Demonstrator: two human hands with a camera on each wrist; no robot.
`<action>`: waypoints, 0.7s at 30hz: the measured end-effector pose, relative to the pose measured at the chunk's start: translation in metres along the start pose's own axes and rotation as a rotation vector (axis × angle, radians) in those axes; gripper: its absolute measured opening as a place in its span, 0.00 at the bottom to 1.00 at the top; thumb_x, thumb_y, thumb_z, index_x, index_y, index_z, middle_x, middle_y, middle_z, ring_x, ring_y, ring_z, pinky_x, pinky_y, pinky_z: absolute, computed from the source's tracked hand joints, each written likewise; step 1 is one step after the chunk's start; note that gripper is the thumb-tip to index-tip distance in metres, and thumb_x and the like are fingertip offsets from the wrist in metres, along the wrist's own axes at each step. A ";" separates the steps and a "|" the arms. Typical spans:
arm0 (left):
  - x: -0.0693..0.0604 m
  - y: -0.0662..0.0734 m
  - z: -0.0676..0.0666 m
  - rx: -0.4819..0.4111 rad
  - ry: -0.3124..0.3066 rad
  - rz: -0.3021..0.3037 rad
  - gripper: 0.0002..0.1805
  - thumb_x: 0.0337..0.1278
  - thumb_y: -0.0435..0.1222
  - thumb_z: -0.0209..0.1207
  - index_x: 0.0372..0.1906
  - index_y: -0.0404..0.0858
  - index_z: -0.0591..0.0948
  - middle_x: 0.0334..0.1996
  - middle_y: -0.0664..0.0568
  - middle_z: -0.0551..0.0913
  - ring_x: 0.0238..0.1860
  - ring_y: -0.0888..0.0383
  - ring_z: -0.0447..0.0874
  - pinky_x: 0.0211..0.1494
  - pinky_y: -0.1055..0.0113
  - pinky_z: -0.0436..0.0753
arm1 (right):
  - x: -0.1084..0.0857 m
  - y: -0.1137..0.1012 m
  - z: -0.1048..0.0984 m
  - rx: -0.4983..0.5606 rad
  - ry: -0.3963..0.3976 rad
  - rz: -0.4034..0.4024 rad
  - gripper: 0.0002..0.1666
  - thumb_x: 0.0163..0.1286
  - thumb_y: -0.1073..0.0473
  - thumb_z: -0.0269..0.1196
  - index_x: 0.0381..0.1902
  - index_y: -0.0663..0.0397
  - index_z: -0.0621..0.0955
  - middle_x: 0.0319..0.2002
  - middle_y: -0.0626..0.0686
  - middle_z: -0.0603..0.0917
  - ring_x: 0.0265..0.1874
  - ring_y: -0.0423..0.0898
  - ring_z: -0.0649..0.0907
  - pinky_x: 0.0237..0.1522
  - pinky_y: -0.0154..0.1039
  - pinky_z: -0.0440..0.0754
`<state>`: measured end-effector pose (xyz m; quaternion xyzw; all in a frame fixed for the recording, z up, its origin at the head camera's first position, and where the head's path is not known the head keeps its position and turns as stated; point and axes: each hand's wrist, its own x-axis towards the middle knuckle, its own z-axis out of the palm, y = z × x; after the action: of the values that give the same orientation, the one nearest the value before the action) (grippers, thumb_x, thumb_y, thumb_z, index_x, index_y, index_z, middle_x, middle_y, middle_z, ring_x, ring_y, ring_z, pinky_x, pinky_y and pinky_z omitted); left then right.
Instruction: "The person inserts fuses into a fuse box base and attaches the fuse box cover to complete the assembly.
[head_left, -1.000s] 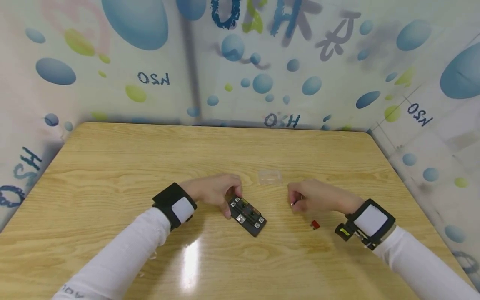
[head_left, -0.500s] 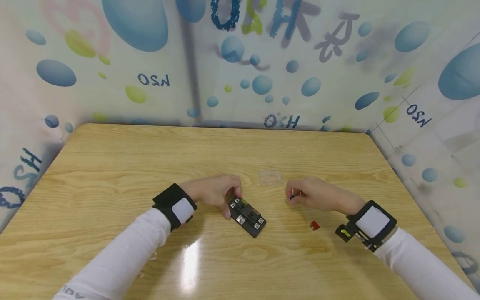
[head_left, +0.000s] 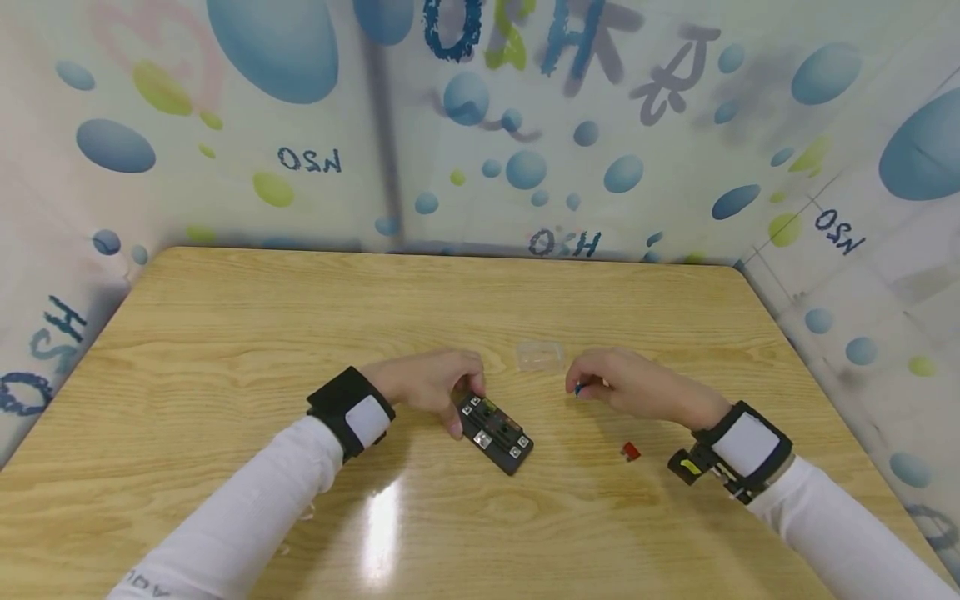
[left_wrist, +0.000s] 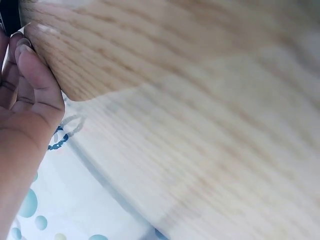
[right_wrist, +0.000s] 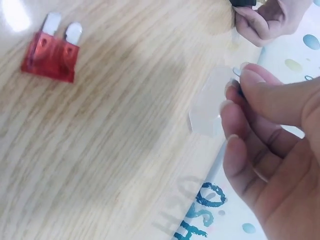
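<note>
A flat black block with metal terminals (head_left: pixel 497 435), probably a fuse holder, lies near the middle of the table. My left hand (head_left: pixel 429 385) holds its upper left end between thumb and fingers; only a dark corner of it shows in the left wrist view. To the right of the block, my right hand (head_left: pixel 633 387) pinches a small blue piece (head_left: pixel 578 389) between thumb and fingertips, just above the table. Most of that piece is hidden, though a metal tip peeks out in the right wrist view. A red blade fuse (right_wrist: pixel 50 59) with two metal prongs lies loose on the table below my right hand.
A small clear plastic case (head_left: pixel 540 356) sits behind and between the hands. The wooden table (head_left: pixel 300 308) reaches back to a wall with blue and green spots. Bright glare falls in front of the left hand.
My right hand has moved slightly left and away from me with the small piece, whose blue part now shows. The left hand, the black block and the red blade fuse stay put.
</note>
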<state>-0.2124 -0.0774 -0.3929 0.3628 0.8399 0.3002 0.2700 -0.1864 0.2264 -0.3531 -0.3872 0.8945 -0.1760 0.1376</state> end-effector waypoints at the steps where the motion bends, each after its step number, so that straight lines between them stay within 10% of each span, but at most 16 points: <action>1: 0.000 0.000 0.000 0.001 0.000 0.005 0.27 0.26 0.31 0.79 0.41 0.42 0.80 0.40 0.55 0.78 0.41 0.59 0.73 0.48 0.66 0.75 | 0.000 -0.001 0.000 0.000 0.004 0.003 0.07 0.68 0.67 0.62 0.41 0.50 0.83 0.39 0.46 0.84 0.37 0.38 0.81 0.39 0.35 0.80; 21: 0.000 -0.001 0.001 -0.001 0.002 0.021 0.27 0.26 0.31 0.79 0.40 0.41 0.80 0.39 0.55 0.78 0.40 0.59 0.73 0.47 0.67 0.75 | 0.003 -0.002 0.003 0.059 0.083 0.106 0.10 0.68 0.66 0.62 0.46 0.57 0.83 0.40 0.48 0.88 0.37 0.39 0.84 0.40 0.36 0.82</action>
<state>-0.2123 -0.0777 -0.3948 0.3710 0.8362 0.3037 0.2662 -0.1857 0.2223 -0.3552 -0.3276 0.9130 -0.2109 0.1208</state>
